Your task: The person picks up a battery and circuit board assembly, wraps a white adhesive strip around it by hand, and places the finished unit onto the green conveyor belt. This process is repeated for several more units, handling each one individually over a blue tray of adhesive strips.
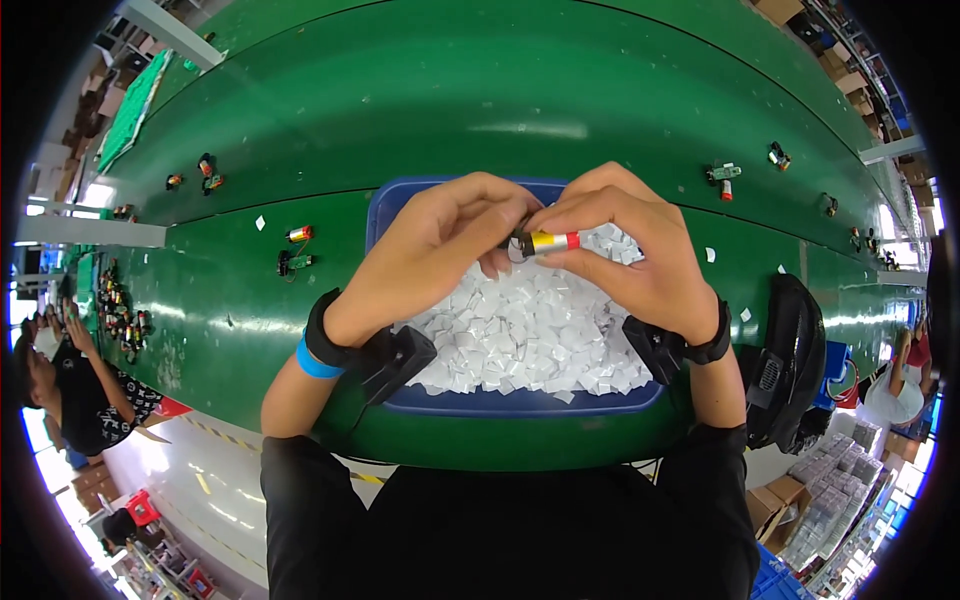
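Both hands meet above a blue tub (520, 402) filled with small white square pieces (500, 335). My right hand (635, 235) is closed, its fingers and thumb around a small cylindrical battery (553, 242) with a black, yellow, silver and red wrapping. The battery lies nearly level, its red end to the right. Close against its black end, my left hand (450, 225) is pinched shut. A dark bit and a pale bit show by those fingertips, too small and covered to tell what they are.
Batteries with small circuit boards lie on the green table (450, 110), at left (297, 250) and right (724, 180). A black bag (790, 365) stands at the right edge. People sit at far left (85, 390) and far right (895, 385).
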`<state>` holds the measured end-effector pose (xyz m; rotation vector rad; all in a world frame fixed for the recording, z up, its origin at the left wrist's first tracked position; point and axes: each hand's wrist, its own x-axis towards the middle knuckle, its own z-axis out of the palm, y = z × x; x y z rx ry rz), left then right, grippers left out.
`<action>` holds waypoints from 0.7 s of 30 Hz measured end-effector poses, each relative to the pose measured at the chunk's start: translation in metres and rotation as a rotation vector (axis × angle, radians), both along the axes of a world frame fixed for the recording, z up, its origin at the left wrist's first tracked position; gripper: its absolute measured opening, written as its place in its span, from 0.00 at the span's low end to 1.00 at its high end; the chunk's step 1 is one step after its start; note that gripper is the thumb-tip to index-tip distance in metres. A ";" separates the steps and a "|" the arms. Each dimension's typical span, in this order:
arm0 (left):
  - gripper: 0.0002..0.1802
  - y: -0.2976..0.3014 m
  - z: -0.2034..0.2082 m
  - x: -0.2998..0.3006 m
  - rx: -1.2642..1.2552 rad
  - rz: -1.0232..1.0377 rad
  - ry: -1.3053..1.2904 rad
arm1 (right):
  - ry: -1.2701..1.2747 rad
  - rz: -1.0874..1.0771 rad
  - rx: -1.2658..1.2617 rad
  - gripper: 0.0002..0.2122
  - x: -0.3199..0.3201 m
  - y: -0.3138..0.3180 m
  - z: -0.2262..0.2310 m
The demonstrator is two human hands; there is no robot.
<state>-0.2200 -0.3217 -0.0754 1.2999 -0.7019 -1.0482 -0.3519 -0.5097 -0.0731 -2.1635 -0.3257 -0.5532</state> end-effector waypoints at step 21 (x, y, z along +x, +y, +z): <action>0.18 0.008 0.003 -0.007 -0.032 -0.096 -0.083 | -0.279 -0.101 -0.213 0.13 0.000 0.006 -0.003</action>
